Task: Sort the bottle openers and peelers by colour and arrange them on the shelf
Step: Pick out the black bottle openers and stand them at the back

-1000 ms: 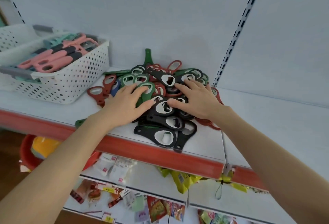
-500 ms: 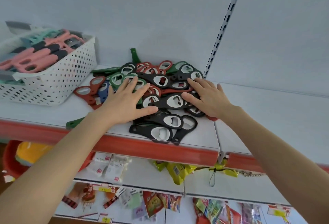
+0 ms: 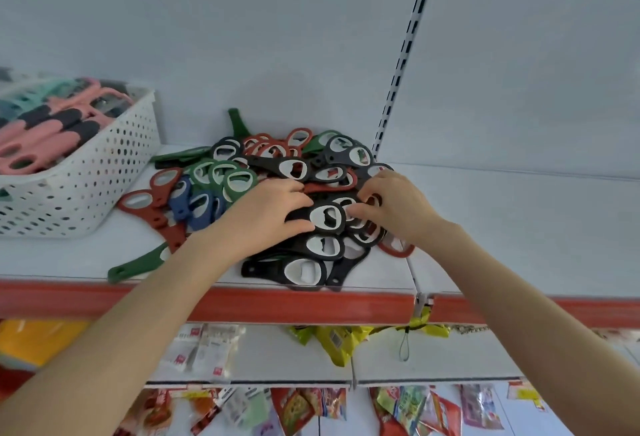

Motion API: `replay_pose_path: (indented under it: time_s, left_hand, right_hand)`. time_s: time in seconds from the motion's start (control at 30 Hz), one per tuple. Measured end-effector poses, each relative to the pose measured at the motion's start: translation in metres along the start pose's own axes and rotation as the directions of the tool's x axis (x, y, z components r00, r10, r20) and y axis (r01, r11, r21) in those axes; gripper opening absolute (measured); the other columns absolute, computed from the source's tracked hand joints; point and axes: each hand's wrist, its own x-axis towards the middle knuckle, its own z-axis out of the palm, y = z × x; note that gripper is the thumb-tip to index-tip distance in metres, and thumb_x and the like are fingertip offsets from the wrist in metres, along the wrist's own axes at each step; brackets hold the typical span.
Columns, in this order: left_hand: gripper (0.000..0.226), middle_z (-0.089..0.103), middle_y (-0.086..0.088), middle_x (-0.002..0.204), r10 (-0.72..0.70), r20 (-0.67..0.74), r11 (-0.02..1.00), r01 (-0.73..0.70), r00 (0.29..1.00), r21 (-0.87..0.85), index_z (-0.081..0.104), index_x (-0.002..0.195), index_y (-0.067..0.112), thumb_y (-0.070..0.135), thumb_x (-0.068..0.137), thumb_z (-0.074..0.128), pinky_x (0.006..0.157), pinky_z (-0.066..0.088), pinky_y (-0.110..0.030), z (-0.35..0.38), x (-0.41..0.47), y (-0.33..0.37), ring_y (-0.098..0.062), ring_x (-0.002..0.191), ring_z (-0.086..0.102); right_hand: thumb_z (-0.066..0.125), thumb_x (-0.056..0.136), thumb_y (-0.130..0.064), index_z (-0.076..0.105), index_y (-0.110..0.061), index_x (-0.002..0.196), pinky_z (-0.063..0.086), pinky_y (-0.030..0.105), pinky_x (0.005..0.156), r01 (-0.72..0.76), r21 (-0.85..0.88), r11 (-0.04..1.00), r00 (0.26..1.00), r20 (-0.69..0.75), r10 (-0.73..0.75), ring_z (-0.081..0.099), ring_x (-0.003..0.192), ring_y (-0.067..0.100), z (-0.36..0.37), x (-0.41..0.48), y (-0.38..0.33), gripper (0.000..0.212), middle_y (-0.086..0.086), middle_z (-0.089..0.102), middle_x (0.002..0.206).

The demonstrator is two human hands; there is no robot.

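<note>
Both hands have gone from lying flat with spread fingers to curling in on one black opener (image 3: 327,217) at the middle of the pile of bottle openers (image 3: 287,169). The left hand (image 3: 266,210) has its fingers bent over the handle end of that opener and its thumb tucked against the near side, so it pinches it. The right hand (image 3: 394,210), farther from the white basket (image 3: 104,172), has its fingers bent too, with the tips on the ring end of the same opener and among those under it. I cannot tell whether it has hold of anything.

The pile lies on the shelf (image 3: 69,255) just to the right of the basket, apart from it. It is unsorted. Red openers (image 3: 138,201) lie nearest the basket. Blue openers (image 3: 197,203) and green openers (image 3: 235,181) lie a little farther right. Black ones are thickest beyond those, under the hands. One green opener (image 3: 138,266) lies alone, to the front and right of the basket, near the shelf's red edge (image 3: 311,307).

Inside the basket lie the peelers (image 3: 45,137), pink with dark grips, with some mint ones behind them. Below the basket's shelf, packets (image 3: 204,349) hang from a lower shelf.
</note>
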Motion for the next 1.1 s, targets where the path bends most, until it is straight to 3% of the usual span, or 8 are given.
replay_pose_path:
  time_s: [0.1, 0.3, 0.43, 0.6, 0.67, 0.87, 0.97, 1.1]
  left_hand:
    - [0.029, 0.061, -0.003, 0.111, -0.046, -0.008, 0.995, 0.046, 0.999, -0.088, 0.061, 0.108, 0.011, 0.027, 0.084, 0.065, 0.088, 0.04, -0.028, 0.003, 0.007, 0.002, -0.02, 0.105, 0.054]
    - [0.01, 0.06, 0.002, 0.083, -0.234, -0.239, 0.901, 0.118, 0.943, -0.418, 0.045, 0.092, 0.014, 0.013, 0.091, 0.055, 0.06, 0.042, -0.012, -0.005, 0.009, 0.001, -0.006, 0.069, 0.059]
    - [0.011, 0.063, -0.005, 0.082, -0.412, -0.099, 0.577, 0.175, 0.906, -0.798, 0.048, 0.105, 0.01, 0.009, 0.095, 0.046, 0.057, 0.052, -0.02, -0.016, 0.012, 0.001, -0.005, 0.061, 0.062]
    - [0.048, 0.067, -0.01, 0.091, -0.259, 0.319, 0.073, 0.348, 0.912, -0.935, 0.059, 0.109, 0.011, 0.05, 0.088, 0.039, 0.062, 0.057, -0.032, -0.031, 0.009, 0.014, -0.019, 0.076, 0.065]
    - [0.053, 0.07, -0.008, 0.086, -0.154, 0.391, 0.058, 0.403, 0.908, -0.913, 0.062, 0.103, 0.015, 0.055, 0.076, 0.041, 0.064, 0.057, -0.033, -0.036, 0.006, 0.022, -0.021, 0.075, 0.067]
    - [0.023, 0.068, -0.013, 0.081, -0.143, 0.311, 0.095, 0.325, 0.94, -0.941, 0.056, 0.107, 0.01, 0.019, 0.086, 0.055, 0.046, 0.046, -0.022, -0.03, -0.002, 0.026, -0.013, 0.055, 0.056]
    - [0.009, 0.062, -0.01, 0.071, -0.287, 0.245, 0.019, 0.261, 0.926, -0.965, 0.056, 0.098, 0.012, 0.01, 0.093, 0.049, 0.041, 0.037, -0.019, -0.023, -0.003, 0.02, -0.012, 0.048, 0.046]
    - [0.013, 0.056, -0.009, 0.066, -0.339, 0.231, -0.092, 0.212, 0.912, -0.973, 0.055, 0.091, 0.016, 0.021, 0.097, 0.044, 0.039, 0.032, -0.019, -0.015, -0.001, 0.018, -0.012, 0.045, 0.04]
  right_hand:
    - [0.065, 0.083, -0.036, 0.058, -0.011, 0.084, 0.041, 0.031, 0.079, -0.044, 0.133, 0.99, 0.999, 0.013, 0.042, 0.054, 0.097, 0.022, -0.008, 0.0, -0.001, 0.026, 0.008, 0.058, 0.106]
    - [0.063, 0.086, -0.022, 0.06, -0.003, 0.086, 0.042, 0.03, 0.068, -0.064, 0.349, 0.935, 0.983, -0.14, 0.12, 0.054, 0.076, 0.024, -0.031, 0.002, 0.004, 0.019, 0.018, 0.065, 0.089]
    - [0.061, 0.088, -0.014, 0.062, -0.009, 0.081, 0.053, 0.047, 0.078, 0.055, 0.441, 0.896, 0.981, -0.189, 0.033, 0.061, 0.078, 0.038, -0.053, 0.003, -0.003, 0.008, 0.022, 0.067, 0.084]
    - [0.059, 0.086, -0.002, 0.066, -0.011, 0.096, 0.052, 0.014, 0.075, 0.182, 0.56, 0.808, 0.973, 0.019, -0.232, 0.064, 0.075, 0.003, -0.069, 0.001, -0.03, 0.015, -0.004, 0.068, 0.08]
    - [0.059, 0.085, 0.003, 0.066, -0.01, 0.102, 0.048, 0.008, 0.078, 0.243, 0.55, 0.799, 0.957, -0.003, -0.289, 0.062, 0.077, -0.007, -0.065, 0.004, -0.042, 0.023, -0.009, 0.066, 0.087]
    - [0.062, 0.086, -0.006, 0.065, -0.019, 0.095, 0.047, 0.011, 0.081, 0.284, 0.562, 0.777, 0.958, -0.2, -0.205, 0.061, 0.081, -0.007, -0.051, 0.005, -0.044, 0.016, -0.016, 0.064, 0.087]
    - [0.063, 0.085, -0.026, 0.064, -0.019, 0.081, 0.043, 0.018, 0.068, 0.122, 0.383, 0.915, 0.973, -0.229, -0.033, 0.057, 0.071, 0.0, -0.049, -0.006, -0.026, 0.008, -0.015, 0.061, 0.074]
    - [0.058, 0.077, -0.061, 0.061, -0.012, 0.098, 0.045, 0.033, 0.072, -0.149, -0.164, 0.975, 0.971, 0.16, 0.176, 0.058, 0.083, 0.021, -0.027, -0.022, -0.008, 0.054, 0.0, 0.063, 0.088]
